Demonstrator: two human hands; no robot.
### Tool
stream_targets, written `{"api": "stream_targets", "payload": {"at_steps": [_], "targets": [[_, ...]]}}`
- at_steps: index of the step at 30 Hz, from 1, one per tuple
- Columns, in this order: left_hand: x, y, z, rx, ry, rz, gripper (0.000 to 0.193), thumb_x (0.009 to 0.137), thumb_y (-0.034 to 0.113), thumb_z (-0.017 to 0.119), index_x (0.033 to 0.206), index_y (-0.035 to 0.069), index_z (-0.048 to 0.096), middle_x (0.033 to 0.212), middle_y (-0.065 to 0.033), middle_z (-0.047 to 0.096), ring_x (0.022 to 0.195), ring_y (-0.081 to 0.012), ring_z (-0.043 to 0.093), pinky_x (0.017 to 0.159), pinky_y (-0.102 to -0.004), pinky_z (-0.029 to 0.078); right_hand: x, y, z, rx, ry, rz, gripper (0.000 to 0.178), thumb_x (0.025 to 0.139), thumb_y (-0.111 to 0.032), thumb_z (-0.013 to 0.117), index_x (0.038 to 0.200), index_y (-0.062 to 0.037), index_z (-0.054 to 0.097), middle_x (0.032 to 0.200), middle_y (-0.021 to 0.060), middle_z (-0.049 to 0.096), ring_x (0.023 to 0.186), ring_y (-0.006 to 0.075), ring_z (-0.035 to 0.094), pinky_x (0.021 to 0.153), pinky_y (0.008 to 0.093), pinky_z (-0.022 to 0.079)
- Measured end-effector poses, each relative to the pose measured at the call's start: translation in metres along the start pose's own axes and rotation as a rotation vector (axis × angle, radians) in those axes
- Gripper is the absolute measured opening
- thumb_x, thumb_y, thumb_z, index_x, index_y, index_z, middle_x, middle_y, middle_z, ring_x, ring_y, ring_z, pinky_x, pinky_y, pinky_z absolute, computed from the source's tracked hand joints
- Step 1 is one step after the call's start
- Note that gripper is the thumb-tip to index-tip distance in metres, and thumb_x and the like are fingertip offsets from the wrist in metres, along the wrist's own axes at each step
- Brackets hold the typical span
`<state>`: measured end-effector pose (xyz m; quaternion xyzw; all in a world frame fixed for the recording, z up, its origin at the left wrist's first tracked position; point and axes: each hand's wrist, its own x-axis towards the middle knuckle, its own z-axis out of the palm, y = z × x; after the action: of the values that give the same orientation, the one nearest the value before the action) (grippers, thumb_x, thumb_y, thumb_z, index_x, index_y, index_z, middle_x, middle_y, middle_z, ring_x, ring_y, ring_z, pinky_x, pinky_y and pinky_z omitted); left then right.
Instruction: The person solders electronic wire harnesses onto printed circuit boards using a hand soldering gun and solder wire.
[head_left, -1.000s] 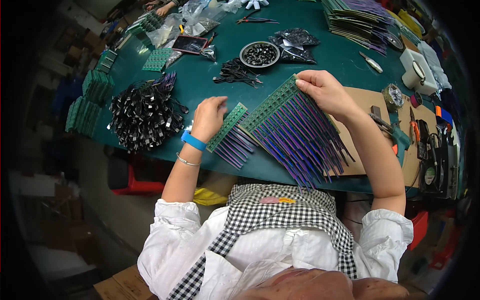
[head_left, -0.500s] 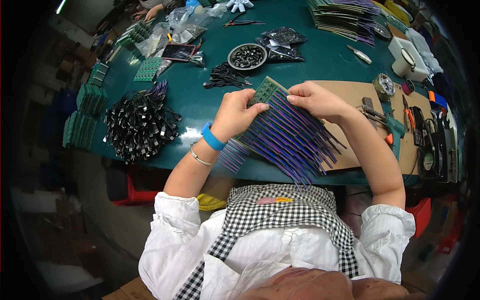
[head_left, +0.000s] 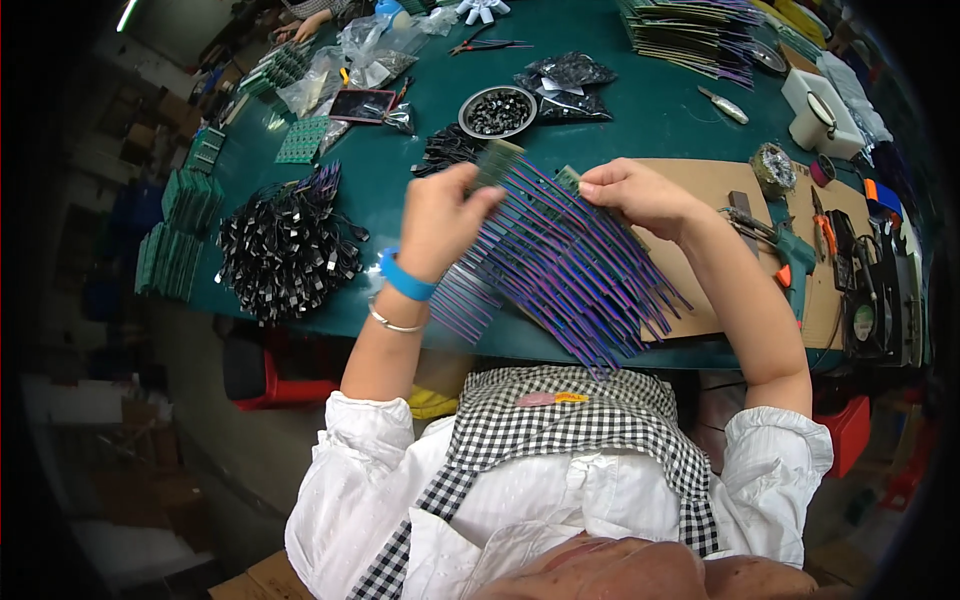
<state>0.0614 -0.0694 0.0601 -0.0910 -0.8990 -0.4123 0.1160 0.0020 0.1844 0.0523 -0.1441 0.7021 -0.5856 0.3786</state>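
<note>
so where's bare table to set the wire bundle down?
Bare green table lies between the bowl of black parts and the white box. The cardboard sheet is partly free. It is crowded left by the black cable pile and right by the tools.

Left hand (head_left: 445,222) and right hand (head_left: 628,193) holding green strip (head_left: 512,160) of purple wires (head_left: 575,270), green table (head_left: 640,110)

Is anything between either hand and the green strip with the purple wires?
Nothing visible. The left hand and the right hand both grip the top edge of the green strip with purple wires directly, holding it above the green table.
</note>
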Motion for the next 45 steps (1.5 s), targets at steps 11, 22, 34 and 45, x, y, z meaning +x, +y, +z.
{"api": "stream_targets", "payload": {"at_steps": [11,22,34,45], "targets": [[-0.052,-0.092,-0.02,0.246,-0.187,-0.251,0.033,0.077,0.019,0.074,0.099,-0.003,0.065,0.092,-0.0174,0.067,0.079,-0.0274,0.066,0.073,-0.0344,0.051,-0.002,0.002,-0.004,-0.06,0.13,-0.074,0.025,0.098,-0.021,0.048,0.096,-0.0009,0.064,0.08,0.0001,0.063,0.07,0.006,0.054,0.067,0.0249,0.045],[-0.003,0.02,0.021,-0.677,-0.373,-0.119,0.02,0.084,0.014,0.069,0.094,-0.002,0.066,0.082,-0.0111,0.067,0.074,-0.0088,0.06,0.065,-0.0278,0.049,-0.033,-0.03,0.022,-0.173,0.166,-0.216,0.026,0.098,-0.02,0.049,0.088,0.0016,0.061,0.074,-0.0023,0.059,0.067,0.0044,0.05,0.062,0.0249,0.043],[0.011,0.032,0.036,-0.217,-0.291,0.058,0.024,0.08,0.02,0.071,0.08,-0.003,0.064,0.059,-0.0133,0.059,0.05,-0.0141,0.054,0.05,-0.0314,0.043,-0.054,-0.005,0.003,0.035,0.008,-0.085,0.029,0.1,-0.025,0.047,0.106,-0.0011,0.062,0.089,0.0005,0.065,0.078,0.0065,0.058,0.073,0.0247,0.049],[0.007,0.041,0.051,0.067,-0.053,0.185,0.027,0.077,0.017,0.073,0.069,-0.003,0.057,0.058,-0.0212,0.054,0.05,-0.0345,0.055,0.047,-0.038,0.042,-0.046,0.006,0.001,0.01,0.087,-0.063,0.028,0.099,-0.027,0.048,0.101,-0.003,0.062,0.086,-0.0013,0.063,0.074,0.0048,0.056,0.068,0.0225,0.047]]}}
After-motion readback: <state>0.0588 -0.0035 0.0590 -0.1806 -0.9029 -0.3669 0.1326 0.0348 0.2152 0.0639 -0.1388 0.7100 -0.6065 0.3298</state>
